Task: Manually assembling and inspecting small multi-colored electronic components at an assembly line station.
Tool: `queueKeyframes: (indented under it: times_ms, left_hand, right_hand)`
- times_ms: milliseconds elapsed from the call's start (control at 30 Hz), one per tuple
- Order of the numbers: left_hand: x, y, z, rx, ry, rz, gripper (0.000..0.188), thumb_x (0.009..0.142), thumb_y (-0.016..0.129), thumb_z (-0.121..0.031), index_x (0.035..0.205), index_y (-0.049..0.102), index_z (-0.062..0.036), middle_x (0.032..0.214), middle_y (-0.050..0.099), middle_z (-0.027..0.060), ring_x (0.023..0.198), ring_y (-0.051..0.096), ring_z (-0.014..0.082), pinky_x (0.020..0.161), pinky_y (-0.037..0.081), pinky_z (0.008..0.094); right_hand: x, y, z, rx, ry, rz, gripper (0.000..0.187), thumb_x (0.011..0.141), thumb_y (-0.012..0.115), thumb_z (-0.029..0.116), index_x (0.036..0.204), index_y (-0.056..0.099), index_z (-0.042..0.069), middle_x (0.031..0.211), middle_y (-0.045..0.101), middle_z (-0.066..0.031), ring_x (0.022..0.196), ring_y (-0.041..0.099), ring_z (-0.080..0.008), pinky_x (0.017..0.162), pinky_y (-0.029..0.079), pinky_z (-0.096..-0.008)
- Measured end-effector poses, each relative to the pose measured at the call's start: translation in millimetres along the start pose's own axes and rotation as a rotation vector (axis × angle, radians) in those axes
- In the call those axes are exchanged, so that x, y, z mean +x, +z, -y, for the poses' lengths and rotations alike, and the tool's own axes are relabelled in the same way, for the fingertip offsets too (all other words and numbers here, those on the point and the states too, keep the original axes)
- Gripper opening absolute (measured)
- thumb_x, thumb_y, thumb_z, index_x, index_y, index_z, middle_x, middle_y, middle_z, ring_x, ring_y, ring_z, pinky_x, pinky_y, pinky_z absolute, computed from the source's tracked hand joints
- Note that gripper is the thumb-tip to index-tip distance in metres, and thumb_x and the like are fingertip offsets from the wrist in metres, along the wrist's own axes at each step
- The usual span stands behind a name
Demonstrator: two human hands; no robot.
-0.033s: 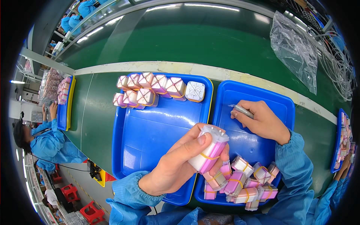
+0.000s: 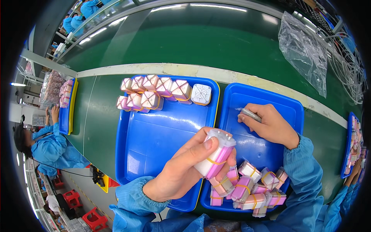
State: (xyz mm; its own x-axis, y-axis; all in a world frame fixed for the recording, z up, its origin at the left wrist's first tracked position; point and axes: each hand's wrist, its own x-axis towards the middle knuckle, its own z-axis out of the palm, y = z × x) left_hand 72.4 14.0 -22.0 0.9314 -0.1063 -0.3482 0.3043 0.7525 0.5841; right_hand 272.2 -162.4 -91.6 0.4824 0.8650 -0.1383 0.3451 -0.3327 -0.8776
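My left hand (image 2: 185,164) is wrapped round a white-and-pink banded block (image 2: 216,154). Its clear plastic end with small pins faces up, and a yellow band circles its middle. In my right hand (image 2: 276,125) a short grey rod (image 2: 251,115) with a thin, pale tip is pinched, pointing left; its exact kind is unclear. The rod is apart from the block. Below my right hand, several similar blocks (image 2: 243,187) lie jumbled in the near end of the right blue tray (image 2: 232,98). Others (image 2: 150,83) stand in rows at the far left of the left blue tray (image 2: 119,154).
One block with a bare white end (image 2: 201,94) stands at the left tray's far right corner. A pale rail (image 2: 185,69) runs behind the trays. Beyond it lies a clear plastic bag (image 2: 303,54). A co-worker (image 2: 50,143) sits at left by another tray (image 2: 71,104).
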Motion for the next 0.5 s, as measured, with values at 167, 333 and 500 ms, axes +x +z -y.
queueKeyframes:
  times_ms: [167, 333, 500]
  left_hand:
    - [0, -1, 5, 0.152, 0.124, 0.015, 0.055, 0.105, 0.05, -0.05, 0.135, 0.04, -0.0052, 0.114, 0.061, 0.0153, 0.093, 0.063, 0.019, 0.076, 0.053, 0.0323]
    - [-1, 7, 9, 0.212, 0.167, -0.072, 0.064, 0.102, 0.048, -0.058, 0.141, 0.045, -0.0066, 0.112, 0.058, 0.0184, 0.085, 0.059, 0.0247, 0.077, 0.047, 0.0368]
    - [-2, 6, 13, 0.232, 0.215, -0.076, 0.058, 0.1, 0.064, -0.035, 0.146, 0.038, -0.0114, 0.117, 0.055, 0.016, 0.088, 0.059, 0.0246, 0.078, 0.048, 0.0368]
  right_hand:
    - [0, -1, 1, -0.001, -0.002, -0.001, 0.025, 0.099, 0.065, 0.025, 0.095, 0.068, 0.0, 0.067, 0.061, -0.014, 0.058, 0.056, -0.0223, 0.056, 0.043, -0.038]
    - [0, -1, 3, 0.001, 0.027, 0.005, 0.026, 0.099, 0.065, 0.025, 0.094, 0.068, 0.001, 0.067, 0.06, -0.0136, 0.057, 0.056, -0.0222, 0.056, 0.043, -0.0381]
    - [0, -1, 1, -0.003, 0.006, 0.001, 0.026, 0.099, 0.065, 0.026, 0.093, 0.067, 0.001, 0.066, 0.06, -0.0132, 0.057, 0.055, -0.022, 0.055, 0.042, -0.0382]
